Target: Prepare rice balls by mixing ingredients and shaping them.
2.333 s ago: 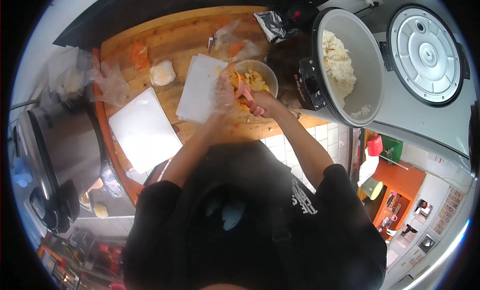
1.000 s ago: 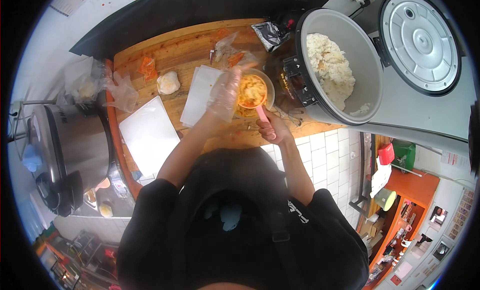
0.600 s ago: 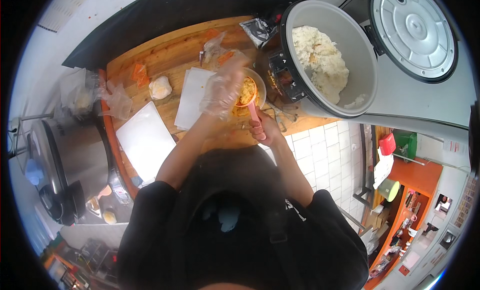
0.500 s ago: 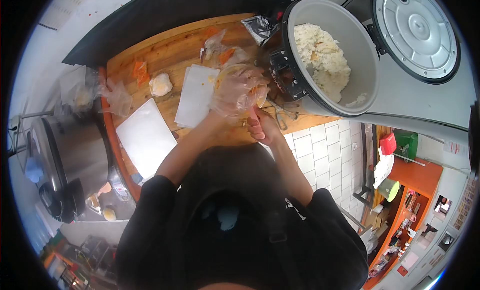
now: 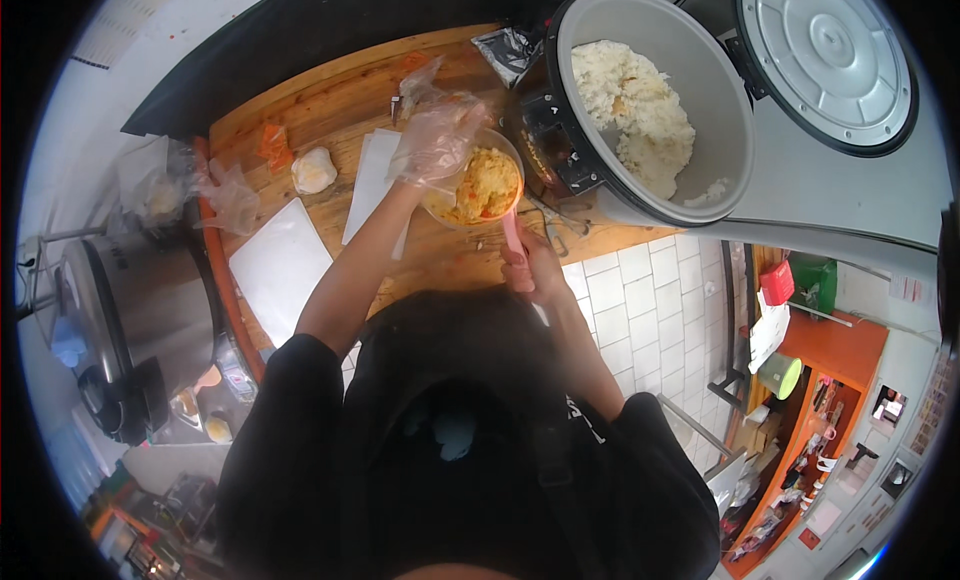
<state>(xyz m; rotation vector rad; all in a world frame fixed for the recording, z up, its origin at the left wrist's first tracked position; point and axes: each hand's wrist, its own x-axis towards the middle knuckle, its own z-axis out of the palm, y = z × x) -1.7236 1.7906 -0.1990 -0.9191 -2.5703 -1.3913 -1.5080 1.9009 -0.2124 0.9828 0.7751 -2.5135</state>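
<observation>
Your gloved left hand [image 5: 436,145] cups the bowl of orange rice [image 5: 478,183] at upper centre; your right hand [image 5: 530,272], just below, grips the pink handle [image 5: 513,235], pointing up.

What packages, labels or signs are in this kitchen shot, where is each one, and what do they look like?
Foil packet: back of the wooden counter, beside the rice cooker; crumpled, silver and dark.
Control panel: front of the rice cooker; black with small pale markings.
Plastic bag: counter's left edge; clear, crumpled.
Paper sheet: right, by the orange shelf; white.
</observation>
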